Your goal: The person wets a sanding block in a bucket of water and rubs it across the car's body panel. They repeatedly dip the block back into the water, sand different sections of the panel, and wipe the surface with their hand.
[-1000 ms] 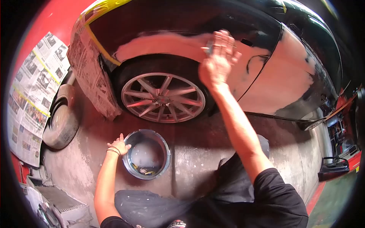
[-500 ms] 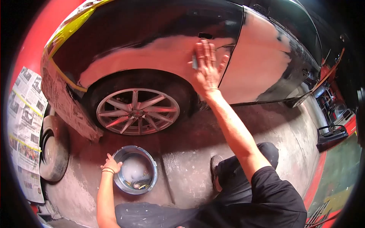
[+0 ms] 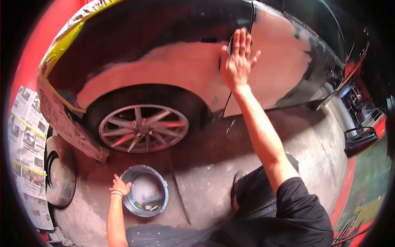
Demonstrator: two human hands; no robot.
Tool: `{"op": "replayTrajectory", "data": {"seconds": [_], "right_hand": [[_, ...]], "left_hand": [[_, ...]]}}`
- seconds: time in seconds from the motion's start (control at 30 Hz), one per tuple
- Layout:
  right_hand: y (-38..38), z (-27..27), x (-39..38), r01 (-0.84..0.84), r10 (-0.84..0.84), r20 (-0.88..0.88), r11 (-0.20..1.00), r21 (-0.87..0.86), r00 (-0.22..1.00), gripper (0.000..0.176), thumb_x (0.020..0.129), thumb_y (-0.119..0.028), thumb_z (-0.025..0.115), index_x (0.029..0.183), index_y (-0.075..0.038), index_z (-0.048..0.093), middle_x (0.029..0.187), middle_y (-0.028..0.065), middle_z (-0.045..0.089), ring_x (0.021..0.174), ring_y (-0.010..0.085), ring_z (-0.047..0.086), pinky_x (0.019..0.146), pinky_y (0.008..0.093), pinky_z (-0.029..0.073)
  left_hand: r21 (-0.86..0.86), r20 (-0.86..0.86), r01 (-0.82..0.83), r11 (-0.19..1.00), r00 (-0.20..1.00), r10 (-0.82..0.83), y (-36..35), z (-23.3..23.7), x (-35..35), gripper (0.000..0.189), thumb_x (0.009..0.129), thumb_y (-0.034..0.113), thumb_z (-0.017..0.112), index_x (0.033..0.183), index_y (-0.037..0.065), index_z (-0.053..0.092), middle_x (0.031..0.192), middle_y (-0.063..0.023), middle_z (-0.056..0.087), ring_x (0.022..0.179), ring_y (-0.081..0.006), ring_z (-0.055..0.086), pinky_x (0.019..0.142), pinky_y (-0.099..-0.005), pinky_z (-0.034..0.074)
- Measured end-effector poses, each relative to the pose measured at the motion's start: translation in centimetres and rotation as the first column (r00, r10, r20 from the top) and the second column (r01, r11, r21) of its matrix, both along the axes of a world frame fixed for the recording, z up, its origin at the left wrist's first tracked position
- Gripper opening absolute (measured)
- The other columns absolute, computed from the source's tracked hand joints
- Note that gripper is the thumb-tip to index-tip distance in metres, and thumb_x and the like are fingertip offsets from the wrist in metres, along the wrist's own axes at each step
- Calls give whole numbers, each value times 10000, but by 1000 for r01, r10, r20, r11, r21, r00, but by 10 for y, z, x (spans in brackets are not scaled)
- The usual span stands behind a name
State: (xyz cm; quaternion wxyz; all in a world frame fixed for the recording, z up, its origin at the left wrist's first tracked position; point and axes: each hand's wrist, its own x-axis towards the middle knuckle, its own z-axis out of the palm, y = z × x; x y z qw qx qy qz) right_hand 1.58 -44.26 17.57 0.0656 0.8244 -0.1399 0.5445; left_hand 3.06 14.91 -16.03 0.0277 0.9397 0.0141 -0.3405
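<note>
My right hand [image 3: 239, 66] lies flat on the car's side panel, at the seam between the rear panel and the door [image 3: 279, 61]. Its fingers are stretched out. Under the palm it holds a thin grey sanding sheet [image 3: 231, 43], of which only an edge shows beside the index finger. A dull pinkish patch [image 3: 164, 61] covers the dark rear panel above the wheel arch. Beside the left rim of a grey bucket [image 3: 166, 193] is my left hand [image 3: 120, 186], its fingers apart. Cloudy liquid and small pieces lie in the bucket.
A spoked wheel [image 3: 144, 128] stands under the arch. Newspaper [image 3: 29, 140] and yellow tape [image 3: 61, 47] mask surfaces at left, near a loose tyre [image 3: 61, 173]. A black part [image 3: 360, 140] and a red-edged green surface [image 3: 366, 181] are at right.
My right hand has slid right along the panel to the door seam. Drops now show below the panel edge. The view has shifted slightly; my left hand stays beside the bucket.
</note>
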Motion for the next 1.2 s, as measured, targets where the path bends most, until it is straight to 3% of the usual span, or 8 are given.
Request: {"op": "replayTrajectory", "data": {"seconds": [0.4,0.57,0.6,0.7,0.97,1.1,1.17,1.2], "right_hand": [[62,106,55,-272,238,-137,892,-361,962,707,1055,-552,617,1658,-236,429,1743,29,377,1648,277,273,1218,817,119],[7,112,55,26,-32,97,998,60,995,635,1143,-497,478,1662,-135,415,1779,91,314,1668,394,205,1239,820,112],[28,108,68,61,-58,29,988,-144,998,649,1140,-510,480,1670,-142,407,1784,86,310,1671,377,207,1247,815,84],[132,99,108,-388,383,-69,889,-245,921,682,1121,-557,494,1693,-200,390,1786,55,323,1683,291,203,1268,782,29],[-59,115,53,99,-120,-69,963,-252,990,651,1151,-424,481,1722,-146,337,1793,107,298,1678,365,191,1258,789,115],[44,102,66,-272,246,-119,912,-307,962,685,1142,-485,450,1719,-136,333,1803,141,276,1680,435,143,1246,804,75],[20,109,68,-197,239,16,835,-515,971,656,995,-340,583,1537,22,508,1673,234,458,1598,329,367,1350,529,199],[-9,110,67,-206,200,-59,888,-411,978,666,1065,-381,509,1615,-15,421,1730,211,370,1634,353,288,1348,578,158]], "left_hand": [[-21,-8,-9,1000,1000,9,2,1,2,1202,985,515,736,1744,19,-53,1762,-293,275,1558,-447,460,1296,-704,238],[-5,26,-60,998,998,60,-6,-1,1,1188,979,514,733,1749,30,-31,1767,-283,284,1561,-441,460,1286,-714,235],[22,20,-50,999,999,49,-11,1,0,1180,983,511,728,1750,34,-30,1764,-283,291,1561,-440,460,1286,-713,234],[66,6,-27,997,1000,27,-10,9,-3,1154,996,501,715,1754,49,-28,1756,-286,311,1561,-439,461,1288,-708,229],[-68,45,-43,997,998,46,7,-4,-11,1094,1005,455,719,1754,63,26,1718,-298,362,1551,-446,470,1290,-719,212],[-67,47,-24,997,998,27,9,-6,-3,1078,1001,432,733,1751,75,46,1710,-301,366,1535,-457,482,1283,-714,234],[-95,50,-21,995,998,26,15,-11,-4,1070,1001,424,735,1748,73,53,1700,-303,377,1527,-461,489,1278,-717,242],[-99,121,23,995,993,-11,19,-21,-5,1057,1004,414,733,1743,70,61,1677,-307,405,1507,-469,506,1264,-723,264]]}}
